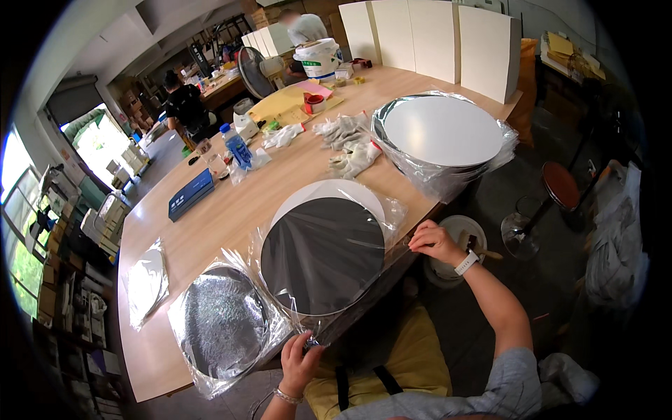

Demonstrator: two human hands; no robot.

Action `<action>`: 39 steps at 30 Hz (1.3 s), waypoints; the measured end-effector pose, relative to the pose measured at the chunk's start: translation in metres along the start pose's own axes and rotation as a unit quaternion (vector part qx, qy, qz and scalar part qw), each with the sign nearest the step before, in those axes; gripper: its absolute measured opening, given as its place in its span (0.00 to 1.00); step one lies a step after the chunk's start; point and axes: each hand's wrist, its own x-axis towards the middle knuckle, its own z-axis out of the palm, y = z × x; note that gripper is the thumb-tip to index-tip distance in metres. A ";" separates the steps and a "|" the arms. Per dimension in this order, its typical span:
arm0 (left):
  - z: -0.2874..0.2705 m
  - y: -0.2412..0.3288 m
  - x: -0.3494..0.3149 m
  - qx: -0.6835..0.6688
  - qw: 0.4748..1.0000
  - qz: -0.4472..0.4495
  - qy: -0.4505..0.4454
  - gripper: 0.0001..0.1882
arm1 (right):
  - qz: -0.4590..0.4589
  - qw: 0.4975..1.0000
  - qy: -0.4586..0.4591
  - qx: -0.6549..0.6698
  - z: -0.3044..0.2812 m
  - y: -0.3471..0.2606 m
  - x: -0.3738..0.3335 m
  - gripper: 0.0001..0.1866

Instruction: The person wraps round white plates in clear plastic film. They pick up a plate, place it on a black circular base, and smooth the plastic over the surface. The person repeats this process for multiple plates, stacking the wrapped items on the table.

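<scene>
Dark round disc (322, 259) lies flat on the counter (203, 238), ahead of and between the hands: forward of the left hand (299, 364), to the left of the right hand (435, 243). Round, so no long axis. Clear film (396, 211) covers it; its near edge seems to run slantwise between the hands along the counter's edge. Both hands just beside the disc's rim; which is nearer, cannot tell. Left: fingers closed on bunched film. Right: fingertips pinched, apparently on the film's edge.

Silvery wrapped disc (222, 318) to the left of the left hand. Film-wrapped disc stack (444, 131) beyond the right hand.

Containers: pale tub (462, 222) on the floor behind the right hand, wooden-handled item in it. Far ahead, white bucket (318, 66), contents hidden. Ahead and left, blue-capped bottle (239, 150), fill unclear; blue box (190, 194), inside not visible.
</scene>
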 end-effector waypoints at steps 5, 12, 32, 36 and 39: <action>0.003 -0.001 -0.004 -0.025 0.998 0.010 -0.061 0.10 | 0.006 1.000 -0.011 -0.015 -0.011 -0.008 0.001 0.07; 0.007 -0.004 -0.013 -0.077 0.990 -0.107 -0.052 0.07 | 0.049 0.995 -0.062 0.054 -0.013 0.020 0.004 0.05; 0.059 0.017 -0.007 -0.451 0.654 -0.607 0.023 0.09 | 0.221 0.956 0.131 -0.144 0.035 0.031 0.015 0.09; 0.063 0.015 -0.019 -0.555 0.578 -0.597 0.010 0.07 | 0.220 0.959 0.152 -0.100 0.033 0.032 0.009 0.07; 0.064 0.031 -0.006 -0.617 0.488 -0.614 0.061 0.05 | 0.197 0.943 0.264 -0.036 0.033 0.055 -0.015 0.17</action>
